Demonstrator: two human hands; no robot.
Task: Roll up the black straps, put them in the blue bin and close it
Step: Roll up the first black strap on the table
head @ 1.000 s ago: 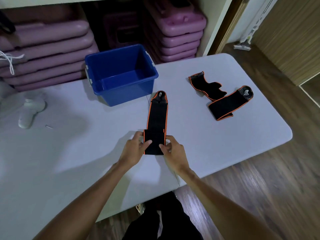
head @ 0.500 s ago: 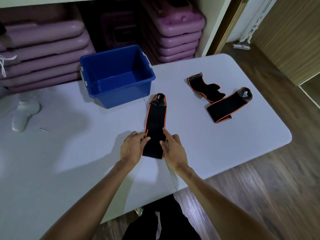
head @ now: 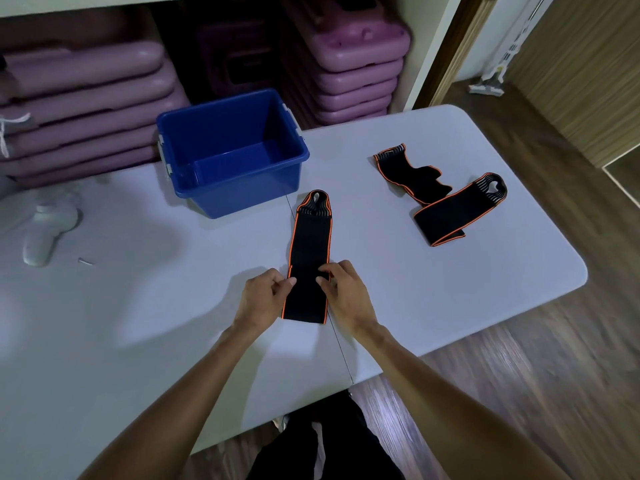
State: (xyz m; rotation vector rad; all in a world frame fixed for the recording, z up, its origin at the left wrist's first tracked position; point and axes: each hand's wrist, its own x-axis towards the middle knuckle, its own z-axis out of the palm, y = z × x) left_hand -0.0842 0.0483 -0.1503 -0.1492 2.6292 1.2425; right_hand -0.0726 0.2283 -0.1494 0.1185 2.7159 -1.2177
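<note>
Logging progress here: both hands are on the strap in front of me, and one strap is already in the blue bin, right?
Not quite. The head view shows the blue bin empty; both hands, left hand and right hand, do pinch the strap.

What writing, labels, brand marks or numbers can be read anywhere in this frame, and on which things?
None can be read.
Strap held by both hands: black with orange edging, no print visible.
Blue bin: plain walls, no label showing.
Purple cases on the shelf: moulded shapes only, no legible text.
</note>
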